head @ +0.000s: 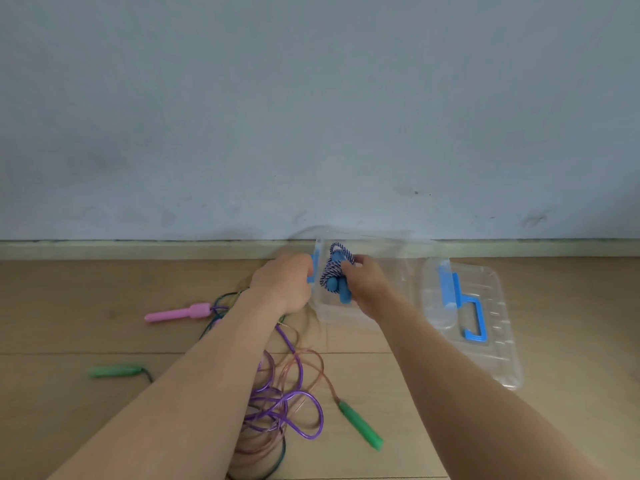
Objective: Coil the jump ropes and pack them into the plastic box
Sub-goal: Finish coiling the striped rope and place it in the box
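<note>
A clear plastic box [381,251] stands open on the floor by the wall. My right hand [367,284] holds a coiled blue-and-white jump rope [334,268] with blue handles [341,289] inside the box. My left hand [284,280] grips the box's left side at its blue latch [313,268]. A tangle of loose ropes [277,403], purple, pinkish and dark, lies on the floor under my left forearm. Their handles lie around it: a pink handle [178,314], a green handle [116,371] at the left and a second green handle [360,426].
The box's clear lid [491,344] with a blue carrying handle [471,317] lies flat to the right of the box. A pale wall and a skirting board [138,250] run right behind the box. Wooden floor spreads to the left and right.
</note>
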